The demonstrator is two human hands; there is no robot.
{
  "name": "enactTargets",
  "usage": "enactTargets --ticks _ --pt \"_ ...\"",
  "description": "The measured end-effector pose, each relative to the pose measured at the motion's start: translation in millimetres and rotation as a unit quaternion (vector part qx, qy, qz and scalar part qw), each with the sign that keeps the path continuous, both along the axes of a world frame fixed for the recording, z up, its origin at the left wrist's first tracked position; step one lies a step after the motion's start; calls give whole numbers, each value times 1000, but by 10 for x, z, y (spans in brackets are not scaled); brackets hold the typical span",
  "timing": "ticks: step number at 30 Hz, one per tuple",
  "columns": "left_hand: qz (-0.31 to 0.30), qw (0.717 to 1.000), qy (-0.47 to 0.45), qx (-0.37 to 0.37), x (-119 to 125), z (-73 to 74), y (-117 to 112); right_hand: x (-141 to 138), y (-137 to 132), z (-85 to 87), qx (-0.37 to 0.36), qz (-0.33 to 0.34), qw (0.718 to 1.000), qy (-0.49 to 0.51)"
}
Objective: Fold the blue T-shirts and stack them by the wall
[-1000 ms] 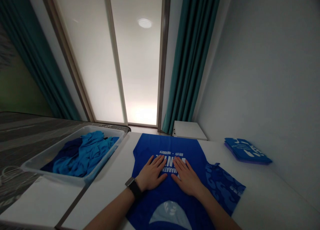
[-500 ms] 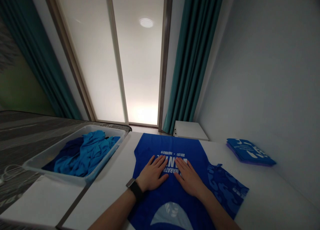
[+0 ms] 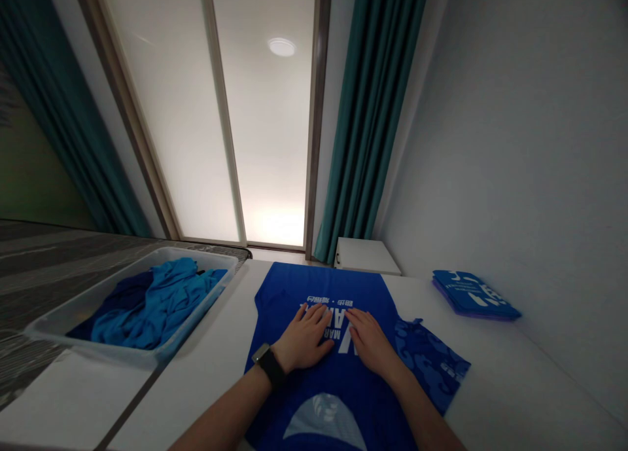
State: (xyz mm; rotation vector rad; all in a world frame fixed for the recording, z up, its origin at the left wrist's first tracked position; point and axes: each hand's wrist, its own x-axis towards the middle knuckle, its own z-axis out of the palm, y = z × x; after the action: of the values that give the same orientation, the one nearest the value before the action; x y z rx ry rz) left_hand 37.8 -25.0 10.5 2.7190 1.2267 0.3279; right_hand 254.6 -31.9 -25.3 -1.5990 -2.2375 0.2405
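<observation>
A blue printed T-shirt [image 3: 321,281] lies spread on the white table, its neck opening toward me and its lettering upside down from my side. My left hand [image 3: 307,336], with a dark-banded watch [image 3: 269,366] on the wrist, rests palm down over the lettering, fingers stretched out. Beside it, my right hand [image 3: 370,343] touches the shirt just right of the middle, fingers extended and slightly bent. One patterned sleeve [image 3: 434,359] sticks out to the right; the left side of the shirt is partly covered by my forearm.
A translucent plastic bin [image 3: 161,356] with crumpled blue clothes [image 3: 152,304] stands on the left. Folded blue garments [image 3: 473,294] are stacked at the right near the wall. Beyond the white table [image 3: 206,379] are a low white cabinet [image 3: 366,256] and a teal curtain [image 3: 367,124].
My right hand has shifted slightly to the right across the shirt, uncovering more lettering. My left hand stays on the print. The whole view has turned slightly, moving things leftward.
</observation>
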Motion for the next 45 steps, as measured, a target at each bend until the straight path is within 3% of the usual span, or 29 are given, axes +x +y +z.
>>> enactTargets --ticks 5,10,19,24,30,35,45 --pt "1 1000 -8 -10 502 156 -81 241 44 -52 26 -19 999 -11" --pt "1 1000 -28 4 753 108 -107 430 55 -47 23 -58 998 -28" --pt "-25 997 -71 18 705 -89 -120 518 82 68 58 -66 996 6" --pt "-26 996 -78 16 705 -101 -127 901 53 144 63 -98 993 22" --pt "-29 996 -89 9 704 -119 -125 1371 -43 -27 67 -193 979 11" --pt "-31 994 -105 -2 691 -132 -111 1393 -34 -116 25 -229 973 -16" --pt "-30 993 -112 -12 679 -128 -95 1427 22 -73 28 -250 968 -18"
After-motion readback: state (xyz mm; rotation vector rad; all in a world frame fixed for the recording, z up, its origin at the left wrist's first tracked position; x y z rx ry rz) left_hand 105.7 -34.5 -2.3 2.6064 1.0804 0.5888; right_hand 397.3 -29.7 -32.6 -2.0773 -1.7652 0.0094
